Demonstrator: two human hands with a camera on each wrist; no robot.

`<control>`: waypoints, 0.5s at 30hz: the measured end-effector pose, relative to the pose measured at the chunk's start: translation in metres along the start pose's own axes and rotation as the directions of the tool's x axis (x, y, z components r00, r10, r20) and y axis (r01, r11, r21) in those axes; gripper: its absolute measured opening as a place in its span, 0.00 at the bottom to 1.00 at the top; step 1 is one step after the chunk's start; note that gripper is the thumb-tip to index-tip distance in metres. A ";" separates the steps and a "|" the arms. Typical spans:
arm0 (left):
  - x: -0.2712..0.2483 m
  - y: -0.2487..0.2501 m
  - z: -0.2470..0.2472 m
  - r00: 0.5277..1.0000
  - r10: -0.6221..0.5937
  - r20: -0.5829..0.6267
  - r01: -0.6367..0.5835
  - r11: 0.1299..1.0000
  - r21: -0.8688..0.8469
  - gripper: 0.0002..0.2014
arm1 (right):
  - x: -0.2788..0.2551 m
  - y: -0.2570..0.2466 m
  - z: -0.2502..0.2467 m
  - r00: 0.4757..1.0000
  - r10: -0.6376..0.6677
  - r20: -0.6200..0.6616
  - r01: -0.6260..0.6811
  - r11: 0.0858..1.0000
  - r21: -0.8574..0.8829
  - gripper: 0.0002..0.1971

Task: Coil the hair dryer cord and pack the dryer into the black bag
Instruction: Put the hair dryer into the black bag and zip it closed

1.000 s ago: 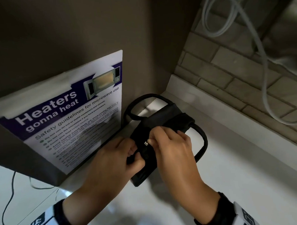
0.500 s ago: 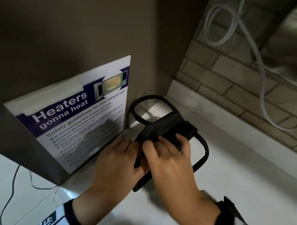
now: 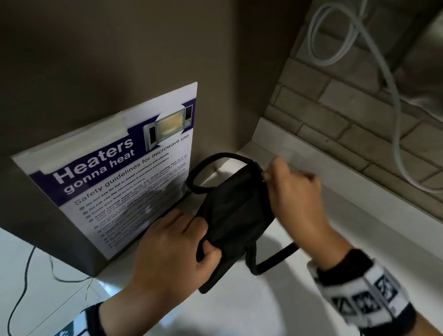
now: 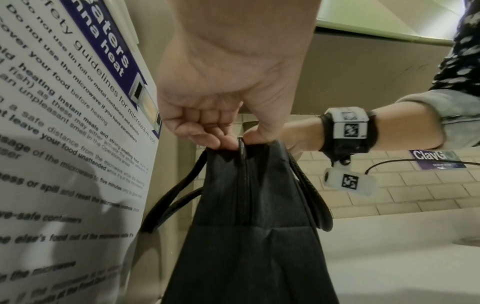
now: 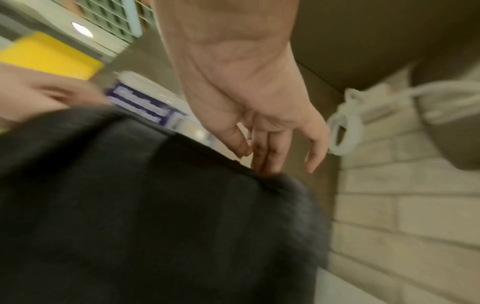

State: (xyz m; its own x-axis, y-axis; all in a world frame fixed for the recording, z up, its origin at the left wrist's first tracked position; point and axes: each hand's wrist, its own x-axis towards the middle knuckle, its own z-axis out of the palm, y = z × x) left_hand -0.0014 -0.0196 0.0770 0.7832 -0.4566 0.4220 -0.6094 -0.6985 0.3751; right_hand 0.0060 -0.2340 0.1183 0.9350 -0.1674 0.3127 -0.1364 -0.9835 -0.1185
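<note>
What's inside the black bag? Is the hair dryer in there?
Nothing inside the black fabric bag shows. Its zipper line looks shut, so whether the dryer is in there stays hidden. The left hand pinches its near end.

Black bag [image 3: 232,218]: contents concealed by the fabric; no hair dryer or cord discernible. Right hand [image 3: 292,197], at the bag's far end: motion-blurred, so whatever its fingertips [image 5: 262,162] pinch cannot be resolved. Left hand [image 3: 175,248], at the bag's near end: fingers partly hidden behind the fabric. Poster [image 3: 129,182], left of the bag: lower lines illegible; cropped in the left wrist view.
</note>
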 end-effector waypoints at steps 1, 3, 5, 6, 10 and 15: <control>-0.001 -0.001 0.000 1.000 0.003 -0.002 -0.003 1.000 0.003 0.06 | 0.013 0.018 0.006 0.997 0.054 0.053 -0.058 0.997 0.060 0.05; -0.002 -0.002 0.000 1.000 0.011 -0.009 -0.011 1.000 0.005 0.06 | 0.033 0.052 0.022 0.981 0.138 0.138 -0.165 0.964 0.208 0.05; -0.003 -0.001 0.000 0.999 0.026 -0.024 -0.026 1.000 -0.001 0.06 | 0.043 0.076 0.042 0.959 0.204 0.196 -0.260 0.907 0.331 0.05; -0.004 0.000 0.001 0.999 0.033 -0.029 -0.033 0.999 -0.004 0.06 | 0.043 0.086 0.053 0.940 0.248 0.236 -0.325 0.864 0.385 0.04; -0.006 0.002 0.005 0.999 0.033 -0.035 -0.033 0.999 0.002 0.05 | 0.029 0.098 0.091 0.836 0.328 0.440 -0.544 0.599 0.587 0.05; -0.005 0.000 0.007 0.999 0.039 -0.030 -0.039 0.999 0.004 0.05 | 0.015 0.087 0.110 0.691 0.356 0.629 -0.715 0.213 0.666 0.07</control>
State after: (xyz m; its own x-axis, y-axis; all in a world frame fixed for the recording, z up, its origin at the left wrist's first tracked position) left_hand -0.0040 -0.0209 0.0692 0.7549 -0.4667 0.4609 -0.6389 -0.6822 0.3556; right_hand 0.0439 -0.3143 0.0094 0.8037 -0.4228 -0.4188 -0.4798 -0.0442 -0.8762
